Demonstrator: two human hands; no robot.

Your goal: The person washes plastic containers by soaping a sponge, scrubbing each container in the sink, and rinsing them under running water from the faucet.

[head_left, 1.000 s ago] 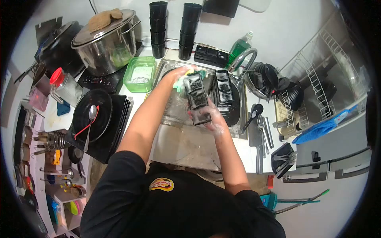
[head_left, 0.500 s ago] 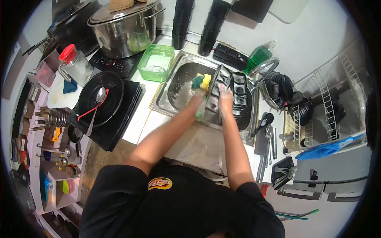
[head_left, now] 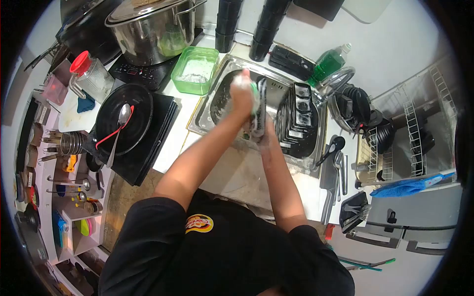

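Left hand closed round green scrubber, right hand gripping black tray; suds could make tray slip.

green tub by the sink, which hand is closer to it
Left. The left hand is over the sink, just right of the green tub; the right hand is farther right and closer to the person, at the black tray's lower end.

Both hands grip a soapy black tray over the sink.
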